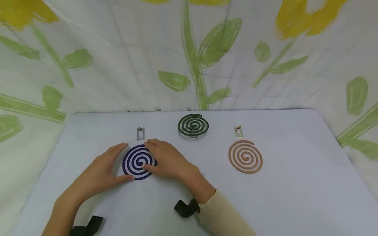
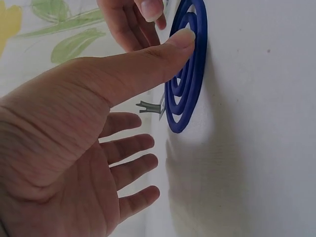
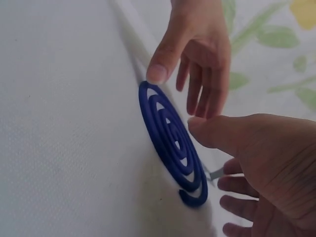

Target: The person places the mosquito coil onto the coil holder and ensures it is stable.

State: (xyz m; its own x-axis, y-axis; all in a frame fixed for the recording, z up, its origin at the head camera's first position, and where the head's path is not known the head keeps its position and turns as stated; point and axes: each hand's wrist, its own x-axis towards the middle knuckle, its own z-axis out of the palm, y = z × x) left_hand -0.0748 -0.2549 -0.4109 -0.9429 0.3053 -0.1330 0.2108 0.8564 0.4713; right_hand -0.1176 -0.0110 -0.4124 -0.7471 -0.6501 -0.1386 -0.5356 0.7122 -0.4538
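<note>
A dark blue mosquito coil (image 1: 138, 162) lies flat on the white table, between the two hands. My left hand (image 1: 104, 172) is at its left side, thumb at the coil's near edge and fingers spread out. In the left wrist view that thumb overlaps the blue coil (image 2: 198, 59), while the other fingers extend past it. Over the coil's right side reaches my right hand (image 1: 169, 160), its fingers fairly straight and its thumb above the spiral. Whether the right thumb touches the coil (image 3: 159, 136) cannot be told.
Behind the blue coil lies a small metal coil stand (image 1: 140, 133). A green coil (image 1: 193, 125) sits on its own stand at the back centre. To the right are an orange-brown coil (image 1: 245, 157) and another stand (image 1: 238, 131). A flowered cloth (image 1: 118, 65) hangs behind the table.
</note>
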